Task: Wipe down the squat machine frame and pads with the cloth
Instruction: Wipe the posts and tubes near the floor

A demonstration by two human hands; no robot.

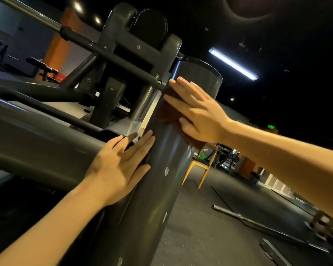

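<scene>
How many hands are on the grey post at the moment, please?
2. The left hand rests flat on the post lower down; the right hand presses the cloth against it higher up.

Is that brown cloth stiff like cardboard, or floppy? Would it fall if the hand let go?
Probably floppy: the cloth bends around the round grey post, and a corner droops below the right hand. Likely light: flat fingers alone pin it. Released, it would probably slide down the shiny post.
</scene>
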